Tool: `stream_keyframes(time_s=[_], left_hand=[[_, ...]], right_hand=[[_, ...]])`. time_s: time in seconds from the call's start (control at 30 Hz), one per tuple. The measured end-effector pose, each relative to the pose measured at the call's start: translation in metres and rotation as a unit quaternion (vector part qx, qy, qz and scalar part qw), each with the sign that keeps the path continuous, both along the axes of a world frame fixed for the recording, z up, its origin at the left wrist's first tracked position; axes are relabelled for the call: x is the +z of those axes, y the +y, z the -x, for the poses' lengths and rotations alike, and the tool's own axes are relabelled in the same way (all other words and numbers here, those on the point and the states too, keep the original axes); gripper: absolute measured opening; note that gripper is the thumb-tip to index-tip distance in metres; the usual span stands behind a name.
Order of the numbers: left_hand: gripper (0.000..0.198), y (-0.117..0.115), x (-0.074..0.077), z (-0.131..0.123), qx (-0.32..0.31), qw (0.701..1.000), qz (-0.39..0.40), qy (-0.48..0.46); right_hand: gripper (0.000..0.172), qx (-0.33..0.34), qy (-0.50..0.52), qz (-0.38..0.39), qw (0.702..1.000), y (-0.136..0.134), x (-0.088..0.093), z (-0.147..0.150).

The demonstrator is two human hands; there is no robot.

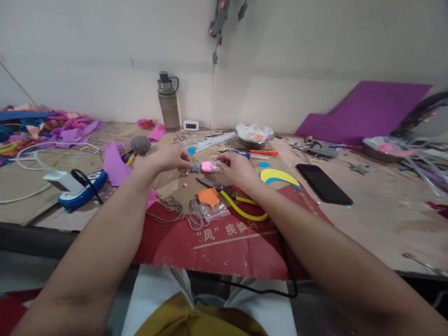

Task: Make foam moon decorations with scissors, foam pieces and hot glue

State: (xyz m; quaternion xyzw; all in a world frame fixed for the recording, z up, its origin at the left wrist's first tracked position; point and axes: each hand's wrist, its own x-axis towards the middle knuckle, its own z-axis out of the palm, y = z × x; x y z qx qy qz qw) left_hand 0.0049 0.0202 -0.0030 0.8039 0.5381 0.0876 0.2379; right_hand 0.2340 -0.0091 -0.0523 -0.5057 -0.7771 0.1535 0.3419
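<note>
My left hand (177,158) has its fingers drawn together at a small grey star-shaped piece (195,168). In my right hand (234,164), the fingertips pinch a small clear plastic bag with a bright pink lump (207,166) in it. The two hands are close together over the cardboard, the star and bag almost touching between them. Nearer me lie scissors with yellow handles (241,211), partly under my right wrist. Beside them an orange cutout (209,198) rests on a clear bag (217,213), next to a loose grey cord (171,205). A pink bead (185,185) lies below my left fingertips.
A water bottle (169,105) and small white clock (191,125) stand by the wall. Behind my right hand is a metal bowl (254,142). A black phone (322,184) and yellow crescent (280,176) lie right; a blue power strip (82,193) and grey yarn ball (140,145) lie left.
</note>
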Motion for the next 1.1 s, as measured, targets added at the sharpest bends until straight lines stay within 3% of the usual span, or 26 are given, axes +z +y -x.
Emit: stream_keyframes(time_s=[0.13, 0.23, 0.33, 0.5, 0.6, 0.67, 0.87, 1.0, 1.1], left_hand=[[0.022, 0.002, -0.007, -0.015, 0.059, 0.994, -0.093, -0.022], [0.026, 0.006, -0.015, -0.033, 0.008, 0.989, -0.148, 0.003], [0.032, 0.009, -0.022, -0.046, -0.042, 0.983, -0.17, 0.051], [0.046, 0.006, -0.028, -0.052, -0.064, 0.989, -0.127, 0.027], [0.037, 0.006, -0.026, -0.048, -0.03, 0.991, -0.126, -0.042], [0.025, 0.006, -0.025, -0.045, -0.011, 0.988, -0.127, -0.091], [0.013, 0.002, -0.022, -0.041, -0.023, 0.977, -0.105, -0.184], [0.012, -0.002, -0.02, -0.044, -0.052, 0.971, -0.046, -0.228], [0.016, -0.005, -0.018, -0.044, -0.051, 0.966, -0.031, -0.251]], right_hand=[[0.028, -0.034, -0.143, -0.012, 0.989, 0.012, -0.006, -0.002], [0.034, -0.057, -0.218, -0.018, 0.974, 0.007, -0.003, 0.005], [0.03, -0.082, -0.225, 0.0, 0.971, 0.003, -0.002, 0.01], [0.04, -0.025, -0.055, 0.017, 0.998, 0.019, -0.012, 0.006], [0.042, -0.018, 0.104, 0.026, 0.994, 0.029, -0.016, 0.002], [0.034, -0.024, 0.167, 0.018, 0.986, 0.03, -0.013, -0.002], [0.011, 0.025, 0.205, 0.0, 0.978, 0.023, 0.0, -0.011], [0.01, -0.009, 0.239, -0.004, 0.971, 0.019, 0.008, -0.011], [0.015, 0.006, 0.306, 0.052, 0.951, 0.015, 0.014, -0.01]])
